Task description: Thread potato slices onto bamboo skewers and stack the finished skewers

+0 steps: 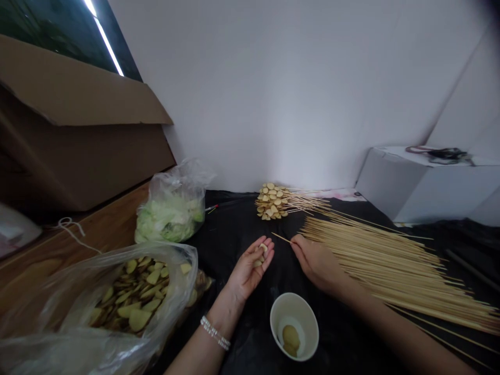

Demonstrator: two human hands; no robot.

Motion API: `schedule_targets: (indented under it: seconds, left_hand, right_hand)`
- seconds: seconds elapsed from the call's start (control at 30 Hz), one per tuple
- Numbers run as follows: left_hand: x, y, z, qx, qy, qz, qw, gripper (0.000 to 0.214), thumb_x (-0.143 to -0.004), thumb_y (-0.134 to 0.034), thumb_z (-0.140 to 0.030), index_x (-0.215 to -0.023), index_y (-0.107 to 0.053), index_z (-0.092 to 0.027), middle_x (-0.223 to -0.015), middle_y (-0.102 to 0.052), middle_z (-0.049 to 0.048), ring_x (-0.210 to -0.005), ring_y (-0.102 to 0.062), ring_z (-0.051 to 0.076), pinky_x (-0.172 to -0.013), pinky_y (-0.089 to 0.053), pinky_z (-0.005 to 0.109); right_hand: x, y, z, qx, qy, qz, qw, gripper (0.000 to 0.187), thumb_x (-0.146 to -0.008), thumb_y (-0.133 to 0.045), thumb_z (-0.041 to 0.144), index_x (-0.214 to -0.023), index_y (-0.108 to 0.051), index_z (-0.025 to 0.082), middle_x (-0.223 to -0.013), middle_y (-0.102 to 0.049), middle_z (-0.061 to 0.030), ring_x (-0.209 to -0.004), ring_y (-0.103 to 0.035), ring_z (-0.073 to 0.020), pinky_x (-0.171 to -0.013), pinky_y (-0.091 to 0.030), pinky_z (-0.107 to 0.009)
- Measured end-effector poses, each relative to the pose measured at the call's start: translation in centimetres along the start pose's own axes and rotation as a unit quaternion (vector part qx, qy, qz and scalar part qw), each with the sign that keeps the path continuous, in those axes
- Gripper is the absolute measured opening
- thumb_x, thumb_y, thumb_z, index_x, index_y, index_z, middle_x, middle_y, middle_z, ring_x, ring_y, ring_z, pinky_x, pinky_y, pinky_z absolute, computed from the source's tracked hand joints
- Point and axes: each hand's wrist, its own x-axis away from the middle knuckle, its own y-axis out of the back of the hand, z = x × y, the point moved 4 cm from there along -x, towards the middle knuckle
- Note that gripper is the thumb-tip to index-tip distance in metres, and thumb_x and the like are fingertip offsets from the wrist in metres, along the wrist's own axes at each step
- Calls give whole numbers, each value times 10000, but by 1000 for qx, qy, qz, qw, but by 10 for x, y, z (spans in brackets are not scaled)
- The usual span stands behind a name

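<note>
Skewer (280, 238) and pale slices (258, 263), held apart

The right hand (315, 261) has its grip pinching the skewer, whose tip points toward the left hand (250, 265). The left grip is curled, its thumb pressing the pale slices against the fingers. Below both hands stands a white bowl (294, 306). Many bare skewers (390, 265) lie at right on a black sheet (234, 219).

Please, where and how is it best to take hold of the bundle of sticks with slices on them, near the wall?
Probably by the bare sticks, just right of the slices, coming from above on the near side. The slices crowd the left end, while the sticks fan out rightward; the wall stands close behind.
</note>
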Motion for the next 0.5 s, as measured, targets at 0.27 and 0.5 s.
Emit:
schedule_targets:
  seconds: [0.27, 0.5]
  left_hand:
    - [-1, 2, -6, -20, -35, -37, 998, 314, -799, -556, 11, -1081, -611, -115, -1065, -675, 142, -874, -679, 162, -772, -559, 233]
    - [-1, 3, -6, 6, -16, -56, 998, 289, -816, -529, 4, -1068, -616, -109, -1031, -679, 142, -790, -688, 146, -689, -571, 199]
  right_hand:
    - [15, -8, 4, 51, 81, -56, 994, 316, -966, -317, 274, -1079, -608, 223, -863, -646, -43, -727, -592, -135, -601, -351, -237]
    - [19, -16, 2, 75, 104, -20, 992, 359, -902, -404, 189, -1234, -537, 221, -899, -661, -47, -684, -604, -136, -560, -370, -239]
